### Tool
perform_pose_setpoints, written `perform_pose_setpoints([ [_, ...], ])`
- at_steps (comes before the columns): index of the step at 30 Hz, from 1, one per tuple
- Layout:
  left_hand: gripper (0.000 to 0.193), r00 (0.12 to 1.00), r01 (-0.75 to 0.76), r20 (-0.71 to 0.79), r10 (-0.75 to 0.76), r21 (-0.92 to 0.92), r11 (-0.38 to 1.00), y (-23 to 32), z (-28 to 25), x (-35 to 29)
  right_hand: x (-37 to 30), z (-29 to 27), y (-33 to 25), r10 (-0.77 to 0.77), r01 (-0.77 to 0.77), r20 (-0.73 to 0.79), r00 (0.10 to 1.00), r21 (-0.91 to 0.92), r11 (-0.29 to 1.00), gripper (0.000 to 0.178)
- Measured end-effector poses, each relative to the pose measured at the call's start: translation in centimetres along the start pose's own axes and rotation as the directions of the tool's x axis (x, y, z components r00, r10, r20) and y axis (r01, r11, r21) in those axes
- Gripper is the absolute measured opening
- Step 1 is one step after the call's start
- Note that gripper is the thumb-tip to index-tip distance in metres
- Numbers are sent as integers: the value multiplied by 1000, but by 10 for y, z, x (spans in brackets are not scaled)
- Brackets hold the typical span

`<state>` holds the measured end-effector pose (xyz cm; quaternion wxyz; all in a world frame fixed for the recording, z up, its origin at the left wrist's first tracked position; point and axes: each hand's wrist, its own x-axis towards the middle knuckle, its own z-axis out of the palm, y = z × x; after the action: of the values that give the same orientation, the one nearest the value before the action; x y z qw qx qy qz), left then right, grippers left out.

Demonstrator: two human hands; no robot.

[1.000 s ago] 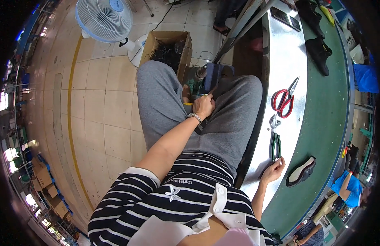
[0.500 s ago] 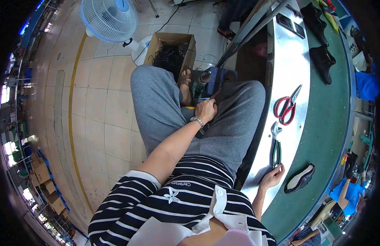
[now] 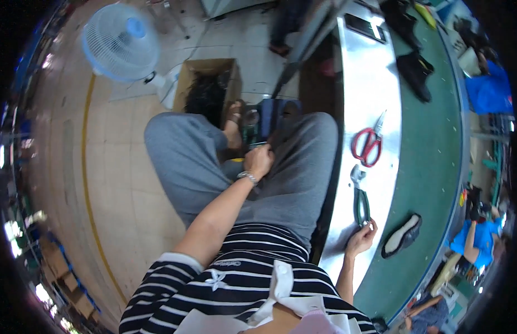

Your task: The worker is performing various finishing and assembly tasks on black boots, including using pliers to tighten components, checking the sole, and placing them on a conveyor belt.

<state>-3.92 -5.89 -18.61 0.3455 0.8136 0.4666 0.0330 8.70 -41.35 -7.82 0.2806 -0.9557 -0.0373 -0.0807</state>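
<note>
My left hand (image 3: 258, 161) is low between my knees, its fingers curled closed. What it grips is mostly hidden; a bit of yellow (image 3: 236, 160) shows beside it. At the bench on the right, my right hand (image 3: 361, 236) has its fingertips closed at the handle end of what looks like an adjustable wrench (image 3: 361, 203), with a silver jaw and dark green handle. The wrench lies on the shiny metal ledge (image 3: 375, 78). Just beyond it lie red-handled scissors (image 3: 367, 147), their blades pointing away from me.
A green work surface (image 3: 431, 167) runs along the ledge, bearing a dark shoe piece with a pale lining (image 3: 402, 236) and black boots (image 3: 415, 75). A phone (image 3: 364, 28) lies at the ledge's far end. On the floor stand an open carton (image 3: 234, 83) and a fan (image 3: 122, 44).
The whole view has shifted, so the bench and its tools appear farther left, while the carton sits lower. Both hands keep about the same places relative to my legs and the wrench.
</note>
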Motion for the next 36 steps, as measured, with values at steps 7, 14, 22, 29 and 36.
perform_pose_setpoints([
  [7, 23, 1000, -25, -5, 25, 35, 999, -2, -3, 1, 3, -3, -18, 8, -8, 2, 1000, 7, 1000, 20],
  [14, 22, 1000, -3, 21, 2, 33, 999, -3, -3, -2, 3, 0, -14, 16, -16, 20, 1000, -6, 1000, 21],
  [22, 21, 1000, -15, 17, 14, 65, 998, -9, -3, 0, 1, 4, -16, -5, 5, -7, 1000, 25, 1000, 23],
  [29, 23, 998, -66, -9, 66, 14, 998, 6, 4, 7, 8, -2, -7, 46, -46, -31, 998, -25, 999, 18],
  [36, 25, 995, -15, 97, 10, 52, 999, -3, -3, -1, 5, 2, -12, 42, -44, -32, 999, -66, 997, 14],
])
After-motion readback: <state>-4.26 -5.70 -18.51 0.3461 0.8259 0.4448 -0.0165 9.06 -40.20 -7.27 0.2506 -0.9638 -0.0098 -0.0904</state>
